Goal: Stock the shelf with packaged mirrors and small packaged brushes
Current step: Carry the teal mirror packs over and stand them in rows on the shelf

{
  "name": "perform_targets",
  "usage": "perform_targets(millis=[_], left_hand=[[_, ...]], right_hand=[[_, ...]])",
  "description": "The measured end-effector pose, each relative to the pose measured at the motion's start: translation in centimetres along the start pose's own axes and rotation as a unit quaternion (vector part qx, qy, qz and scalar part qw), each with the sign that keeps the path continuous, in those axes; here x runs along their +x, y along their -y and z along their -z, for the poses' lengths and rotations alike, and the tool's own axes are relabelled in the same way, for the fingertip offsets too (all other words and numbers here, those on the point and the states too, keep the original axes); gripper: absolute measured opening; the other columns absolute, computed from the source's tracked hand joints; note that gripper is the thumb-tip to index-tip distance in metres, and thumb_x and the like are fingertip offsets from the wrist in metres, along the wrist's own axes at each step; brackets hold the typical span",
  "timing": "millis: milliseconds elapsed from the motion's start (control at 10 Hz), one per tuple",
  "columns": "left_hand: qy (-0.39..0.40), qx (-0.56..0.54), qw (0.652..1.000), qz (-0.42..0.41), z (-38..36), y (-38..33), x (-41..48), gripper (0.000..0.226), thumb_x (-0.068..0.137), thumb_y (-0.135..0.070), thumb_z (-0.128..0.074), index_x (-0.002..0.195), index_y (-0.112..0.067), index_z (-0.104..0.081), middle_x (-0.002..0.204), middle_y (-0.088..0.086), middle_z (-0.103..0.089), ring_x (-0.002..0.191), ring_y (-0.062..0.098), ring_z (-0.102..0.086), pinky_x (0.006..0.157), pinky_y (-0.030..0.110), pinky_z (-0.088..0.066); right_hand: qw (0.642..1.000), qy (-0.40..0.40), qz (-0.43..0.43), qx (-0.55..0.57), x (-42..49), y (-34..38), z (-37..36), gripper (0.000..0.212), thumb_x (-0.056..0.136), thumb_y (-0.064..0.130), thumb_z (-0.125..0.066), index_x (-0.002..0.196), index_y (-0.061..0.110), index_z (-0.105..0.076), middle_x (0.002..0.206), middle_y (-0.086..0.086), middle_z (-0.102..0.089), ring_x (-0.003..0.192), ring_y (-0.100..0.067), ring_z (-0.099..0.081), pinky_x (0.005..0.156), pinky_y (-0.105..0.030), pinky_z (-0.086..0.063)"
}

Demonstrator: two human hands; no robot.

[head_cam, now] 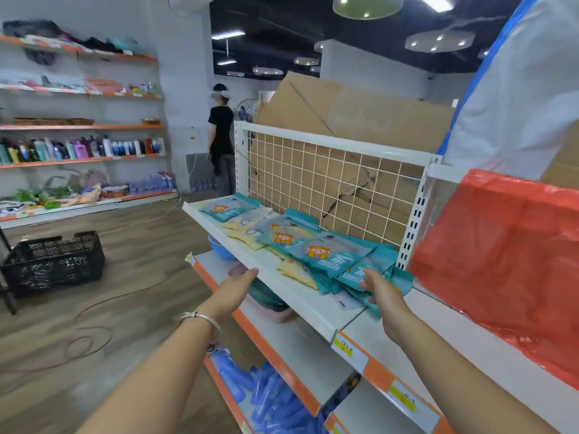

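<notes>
Right hand (383, 296) holds teal packages (347, 266) at the shelf's (293, 288) front right corner, fingers clamped on them. Left hand (238, 285) sits at the front edge, fingers straight, together.

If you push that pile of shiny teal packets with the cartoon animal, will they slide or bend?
Probably slide: the glossy teal packets lie loosely overlapped on the smooth white shelf, some overhanging its front edge. Likely bendy and light too, since they are thin flat pouches, and the right hand grips several at once.
</notes>
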State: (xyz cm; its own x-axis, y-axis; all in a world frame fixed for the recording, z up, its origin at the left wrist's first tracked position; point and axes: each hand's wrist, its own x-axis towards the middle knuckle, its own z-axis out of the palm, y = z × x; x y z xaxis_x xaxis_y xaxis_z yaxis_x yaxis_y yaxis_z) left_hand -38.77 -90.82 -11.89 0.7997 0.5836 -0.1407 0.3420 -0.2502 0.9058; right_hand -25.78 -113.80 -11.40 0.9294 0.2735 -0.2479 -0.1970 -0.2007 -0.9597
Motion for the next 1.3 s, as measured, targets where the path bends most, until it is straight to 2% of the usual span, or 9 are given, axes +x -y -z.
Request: perform_targets(millis=[200,400,600,800,900,1000,1100,1200,1300], left_hand=[[-0.001,-0.061,0.997,0.038,-0.9,-0.7,5.7,0.046,0.095,-0.046,-0.040,0.130,-0.018,-0.049,0.131,-0.003,-0.048,0.118,0.017,-0.044,0.100,0.033,-0.036],[0.017,-0.064,0.997,0.039,-2.2,-2.1,13.5,0.036,0.096,-0.040,-0.040,0.116,-0.014,-0.053,0.117,0.005,-0.054,0.105,0.023,-0.049,0.087,0.033,-0.039],[0.015,-0.053,0.997,0.059,-2.0,-2.3,20.9,0.018,0.093,-0.030,-0.047,0.088,-0.013,-0.053,0.101,0.008,-0.055,0.091,0.025,-0.049,0.076,0.030,-0.039],[0.010,-0.020,0.998,0.060,-1.0,-1.0,27.5,0.010,0.092,-0.013,-0.048,0.093,-0.006,-0.054,0.091,0.012,-0.055,0.086,0.025,-0.049,0.077,0.031,-0.043],[-0.003,0.005,0.998,0.055,-0.5,-0.9,30.1,0.024,0.090,-0.010,-0.048,0.105,0.002,-0.063,0.071,0.003,-0.052,0.066,0.020,-0.051,0.058,0.022,-0.043],[0.008,0.016,0.997,0.074,0.1,-2.0,32.1,0.033,0.092,-0.006,-0.045,0.118,0.009,-0.057,0.085,0.011,-0.062,0.072,0.012,-0.063,0.061,0.016,-0.050],[0.034,0.124,0.991,0.027,0.2,-2.7,33.8,0.034,0.096,-0.006,-0.037,0.124,0.005,-0.054,0.118,0.018,-0.060,0.109,0.026,-0.059,0.089,0.027,-0.045],[0.030,0.107,0.993,0.035,-0.1,-2.6,36.5,0.033,0.092,-0.008,-0.042,0.113,0.009,-0.062,0.073,0.008,-0.055,0.063,0.014,-0.050,0.055,0.019,-0.039],[0.055,0.149,0.987,0.022,-1.4,-1.7,38.7,0.032,0.093,-0.007,-0.044,0.112,0.011,-0.061,0.100,0.021,-0.065,0.088,0.030,-0.062,0.056,0.019,-0.037]], right_hand=[[0.999,-0.027,-0.027,0.010,4.9,1.2,-1.7,0.033,0.094,0.045,-0.043,0.111,0.019,-0.052,0.116,-0.003,-0.054,0.099,-0.022,-0.046,0.086,-0.033,-0.030],[0.992,-0.057,-0.101,0.059,11.7,2.3,-1.8,0.033,0.093,0.032,-0.051,0.116,0.009,-0.052,0.093,-0.010,-0.055,0.062,-0.015,-0.038,0.057,-0.027,-0.029],[0.975,-0.038,-0.208,0.069,18.3,2.1,-1.7,0.033,0.092,0.024,-0.051,0.118,0.005,-0.044,0.086,-0.012,-0.055,0.059,-0.013,-0.041,0.049,-0.021,-0.025],[0.968,-0.038,-0.243,0.054,21.8,2.5,-3.9,0.019,0.091,0.025,-0.053,0.093,0.006,-0.053,0.071,-0.004,-0.056,0.050,-0.009,-0.041,0.049,-0.016,-0.024],[0.969,-0.045,-0.240,0.039,23.8,2.3,-4.9,0.015,0.085,0.023,-0.060,0.087,0.009,-0.054,0.064,-0.002,-0.049,0.050,-0.011,-0.037,0.049,-0.021,-0.025],[0.974,-0.055,-0.219,-0.012,24.8,2.4,-5.8,0.016,0.084,0.020,-0.063,0.079,0.010,-0.052,0.058,-0.002,-0.047,0.050,-0.013,-0.038,0.045,-0.020,-0.030],[0.974,-0.060,-0.218,-0.015,25.5,2.6,-6.1,0.016,0.084,0.017,-0.064,0.082,0.005,-0.054,0.060,-0.005,-0.054,0.045,-0.014,-0.044,0.041,-0.017,-0.037],[0.971,-0.073,-0.225,-0.029,26.3,2.5,-5.7,0.017,0.088,0.018,-0.061,0.079,0.008,-0.051,0.050,-0.003,-0.040,0.038,-0.011,-0.027,0.035,-0.016,-0.020],[0.971,-0.087,-0.224,-0.020,26.5,2.4,-5.4,0.024,0.090,0.018,-0.060,0.071,0.010,-0.047,0.042,0.000,-0.034,0.032,-0.009,-0.021,0.034,-0.014,-0.016]])
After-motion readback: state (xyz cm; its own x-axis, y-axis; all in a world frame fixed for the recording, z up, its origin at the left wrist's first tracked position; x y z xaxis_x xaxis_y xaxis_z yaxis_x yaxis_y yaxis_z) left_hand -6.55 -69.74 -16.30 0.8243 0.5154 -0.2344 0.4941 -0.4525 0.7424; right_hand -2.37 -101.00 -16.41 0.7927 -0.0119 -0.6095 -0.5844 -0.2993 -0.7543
